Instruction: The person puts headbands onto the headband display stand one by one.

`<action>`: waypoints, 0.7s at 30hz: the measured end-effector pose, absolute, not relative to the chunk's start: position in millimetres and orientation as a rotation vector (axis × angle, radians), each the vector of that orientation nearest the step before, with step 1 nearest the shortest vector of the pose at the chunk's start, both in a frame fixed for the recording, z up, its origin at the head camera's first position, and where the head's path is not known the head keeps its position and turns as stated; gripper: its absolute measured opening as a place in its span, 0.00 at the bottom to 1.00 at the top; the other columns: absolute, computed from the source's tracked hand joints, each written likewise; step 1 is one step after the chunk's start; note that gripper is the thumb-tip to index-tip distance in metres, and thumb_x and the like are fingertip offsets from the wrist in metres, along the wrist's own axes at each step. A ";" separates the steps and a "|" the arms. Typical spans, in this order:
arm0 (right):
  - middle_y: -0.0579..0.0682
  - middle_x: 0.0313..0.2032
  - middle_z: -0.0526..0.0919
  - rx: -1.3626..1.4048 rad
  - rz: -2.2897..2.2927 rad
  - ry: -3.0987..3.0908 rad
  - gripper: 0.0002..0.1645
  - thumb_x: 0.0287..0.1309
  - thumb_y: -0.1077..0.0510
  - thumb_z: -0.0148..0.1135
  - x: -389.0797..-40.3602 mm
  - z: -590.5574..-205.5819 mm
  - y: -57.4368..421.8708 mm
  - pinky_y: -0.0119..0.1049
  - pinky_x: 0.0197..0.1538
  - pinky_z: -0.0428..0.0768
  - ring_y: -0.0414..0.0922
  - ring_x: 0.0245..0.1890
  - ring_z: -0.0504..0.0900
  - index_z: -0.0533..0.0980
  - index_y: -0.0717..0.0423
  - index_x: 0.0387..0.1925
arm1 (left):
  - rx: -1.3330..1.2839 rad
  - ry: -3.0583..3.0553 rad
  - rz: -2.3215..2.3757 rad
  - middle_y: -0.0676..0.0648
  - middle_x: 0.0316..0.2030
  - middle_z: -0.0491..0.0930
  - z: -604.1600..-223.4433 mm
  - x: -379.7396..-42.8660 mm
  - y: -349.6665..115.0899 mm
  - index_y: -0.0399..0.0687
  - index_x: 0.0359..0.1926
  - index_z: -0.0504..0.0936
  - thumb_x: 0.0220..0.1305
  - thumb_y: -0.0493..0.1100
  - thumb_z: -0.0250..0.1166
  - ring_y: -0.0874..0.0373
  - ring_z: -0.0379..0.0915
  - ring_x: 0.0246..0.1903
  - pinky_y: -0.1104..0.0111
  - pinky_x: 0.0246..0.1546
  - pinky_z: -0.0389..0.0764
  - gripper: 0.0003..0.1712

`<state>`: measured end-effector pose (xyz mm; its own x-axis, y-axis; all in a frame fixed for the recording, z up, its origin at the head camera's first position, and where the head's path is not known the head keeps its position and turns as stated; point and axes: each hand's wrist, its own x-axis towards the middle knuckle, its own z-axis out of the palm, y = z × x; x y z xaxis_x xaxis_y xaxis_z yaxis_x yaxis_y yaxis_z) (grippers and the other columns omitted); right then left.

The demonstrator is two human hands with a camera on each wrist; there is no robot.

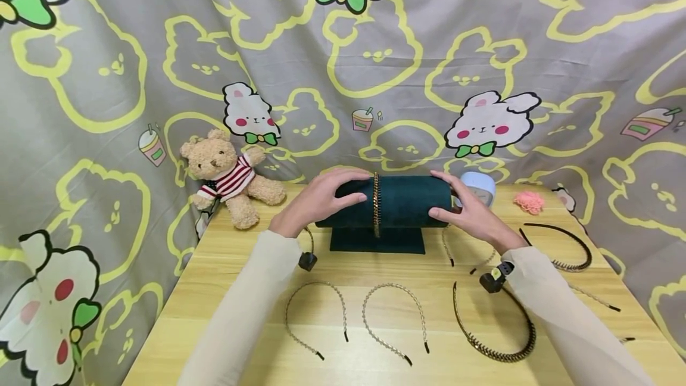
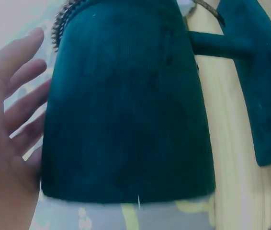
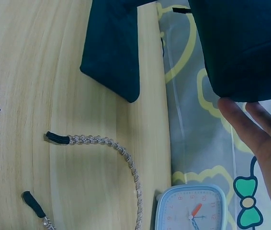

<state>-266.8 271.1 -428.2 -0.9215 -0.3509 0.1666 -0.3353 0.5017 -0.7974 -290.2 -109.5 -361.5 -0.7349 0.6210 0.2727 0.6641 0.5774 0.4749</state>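
Note:
A dark teal velvet display stand (image 1: 412,198), a thick horizontal roll on a flat base (image 1: 348,242), stands at the table's far side. One gold-toned headband (image 1: 377,207) sits around the roll's middle. My left hand (image 1: 321,198) is at the roll's left end, thumb in front of it. In the left wrist view its fingers (image 2: 28,105) extend along the roll's side, uncurled. My right hand (image 1: 474,213) is at the opposite end, fingers spread. In the right wrist view its fingertips (image 3: 226,103) touch the roll's end edge.
Two thin beaded headbands (image 1: 345,308) (image 1: 366,314) and a darker braided one (image 1: 527,347) lie in front; more lie right, including a black one (image 1: 586,249). Behind are a teddy bear (image 1: 236,180), a blue clock (image 3: 193,191) and a pink fluffy item (image 1: 529,202). A patterned curtain (image 1: 300,64) hangs behind.

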 end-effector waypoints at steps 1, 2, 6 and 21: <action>0.54 0.87 0.49 -0.620 -1.435 2.705 0.52 0.75 0.49 0.70 -266.8 -428.6 270.8 0.72 0.74 0.70 0.66 0.82 0.58 0.51 0.34 0.88 | -1.100 -2.709 -0.883 0.53 0.72 0.80 -362.0 -289.0 -114.5 0.59 0.74 0.81 0.78 0.58 0.68 0.52 0.71 0.75 0.50 0.79 0.70 0.28; 0.54 0.87 0.49 -0.622 -1.438 2.705 0.52 0.75 0.49 0.70 -266.8 -428.8 270.5 0.72 0.74 0.70 0.66 0.83 0.58 0.51 0.33 0.88 | -1.090 -2.697 -0.893 0.52 0.71 0.80 -362.6 -287.9 -119.9 0.58 0.72 0.82 0.78 0.57 0.68 0.52 0.71 0.74 0.50 0.78 0.70 0.27; 0.54 0.87 0.48 -0.624 -1.452 2.696 0.52 0.76 0.50 0.70 -266.5 -429.7 270.5 0.73 0.75 0.69 0.67 0.83 0.57 0.51 0.29 0.88 | -1.047 -2.669 -0.927 0.50 0.69 0.82 -366.1 -283.3 -142.3 0.55 0.68 0.86 0.78 0.53 0.69 0.49 0.71 0.73 0.47 0.76 0.72 0.22; 0.53 0.87 0.49 -0.615 -1.449 2.695 0.52 0.76 0.50 0.70 -266.0 -428.6 270.2 0.71 0.74 0.71 0.65 0.82 0.59 0.50 0.27 0.88 | -0.907 -2.608 -0.951 0.46 0.63 0.86 -393.2 -256.8 -207.4 0.51 0.61 0.88 0.77 0.44 0.71 0.47 0.79 0.67 0.46 0.72 0.77 0.16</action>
